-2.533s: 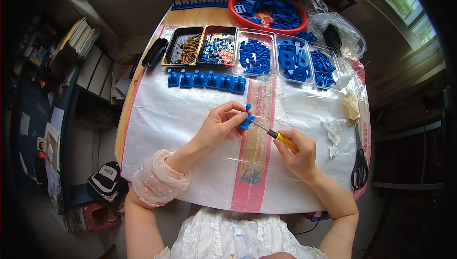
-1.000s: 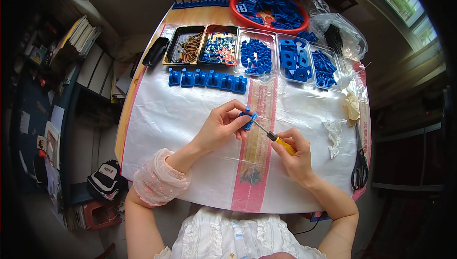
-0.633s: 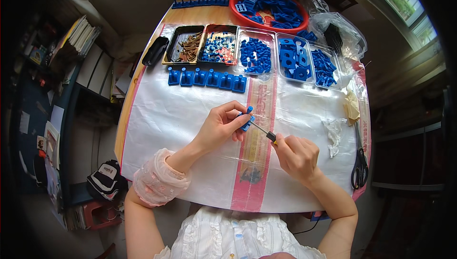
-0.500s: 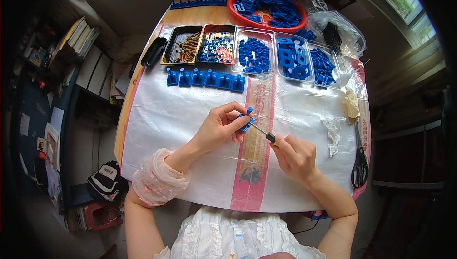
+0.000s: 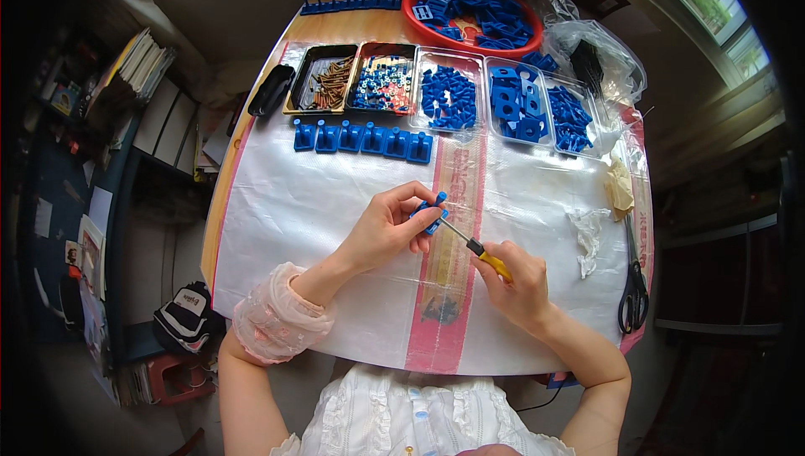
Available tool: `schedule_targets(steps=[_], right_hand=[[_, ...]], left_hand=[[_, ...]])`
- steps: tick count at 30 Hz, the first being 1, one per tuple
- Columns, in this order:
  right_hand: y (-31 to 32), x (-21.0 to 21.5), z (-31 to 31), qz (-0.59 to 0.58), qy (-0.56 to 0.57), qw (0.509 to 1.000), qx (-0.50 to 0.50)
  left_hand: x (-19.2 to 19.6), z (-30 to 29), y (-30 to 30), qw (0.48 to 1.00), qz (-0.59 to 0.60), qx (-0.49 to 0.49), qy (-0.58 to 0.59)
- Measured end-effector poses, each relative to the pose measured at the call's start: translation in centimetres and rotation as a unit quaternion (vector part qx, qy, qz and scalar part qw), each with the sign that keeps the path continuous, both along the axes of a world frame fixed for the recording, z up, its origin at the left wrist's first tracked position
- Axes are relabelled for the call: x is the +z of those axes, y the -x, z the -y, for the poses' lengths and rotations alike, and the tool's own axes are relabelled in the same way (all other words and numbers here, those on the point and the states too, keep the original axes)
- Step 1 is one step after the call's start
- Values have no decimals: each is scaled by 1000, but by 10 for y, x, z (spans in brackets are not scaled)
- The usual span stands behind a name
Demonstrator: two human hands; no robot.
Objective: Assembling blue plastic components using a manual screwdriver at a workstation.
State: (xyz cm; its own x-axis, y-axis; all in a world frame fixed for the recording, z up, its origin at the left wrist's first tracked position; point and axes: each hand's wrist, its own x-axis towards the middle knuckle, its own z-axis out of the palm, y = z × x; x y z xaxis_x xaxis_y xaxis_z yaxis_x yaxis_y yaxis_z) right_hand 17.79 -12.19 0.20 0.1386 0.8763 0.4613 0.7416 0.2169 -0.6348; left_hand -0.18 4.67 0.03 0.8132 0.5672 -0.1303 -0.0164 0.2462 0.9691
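Observation:
My left hand (image 5: pixel 387 225) pinches a small blue plastic part (image 5: pixel 435 215) above the middle of the table; the fingers cover much of it. A knob-like blue end sticks up past the fingertips. In my right hand (image 5: pixel 520 284) is a screwdriver (image 5: pixel 495 265) with a yellow and black handle. Its metal shaft points up and left, and the tip meets the blue part, though the exact contact is too small to make out. Beyond my hands stands a row of blue assembled pieces (image 5: pixel 372 139), each with a knob on top.
Behind the row sit a tray of brown screws (image 5: pixel 299 79), a tray of small nuts (image 5: pixel 361 104) and clear boxes of blue parts (image 5: pixel 453 87). A red basin (image 5: pixel 537 37) of blue pieces is at the back. Scissors (image 5: pixel 634 301) and crumpled tissue (image 5: pixel 589 242) lie right.
The fingers of my right hand have opened somewhat and slid back along the screwdriver, baring its yellow handle. My left hand and the blue part have barely moved.

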Motion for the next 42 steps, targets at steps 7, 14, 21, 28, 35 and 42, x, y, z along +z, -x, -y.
schedule_targets(steps=[7, 14, 21, 28, 35, 42], right_hand=[[1, 2, 0, -13, 20, 1000, -5], [1, 2, 0, -26, 22, 999, -5], [1, 2, 0, -40, 35, 998, -12], [-1, 0, -2, -50, 57, 997, -22], [-2, -1, -4, -75, 63, 995, -20], [-2, 0, -5, -67, 64, 996, -20]], left_hand=[[2, 1, 0, 1000, -3, 4, -10], [1, 0, 0, 1000, -4, 2, -12], [0, 0, 1, 1000, -8, 0, -11], [-3, 1, -2, 1000, -17, 9, -9], [-5, -1, -1, 1000, -16, 14, 3], [-7, -1, -1, 1000, -6, 12, 9]])
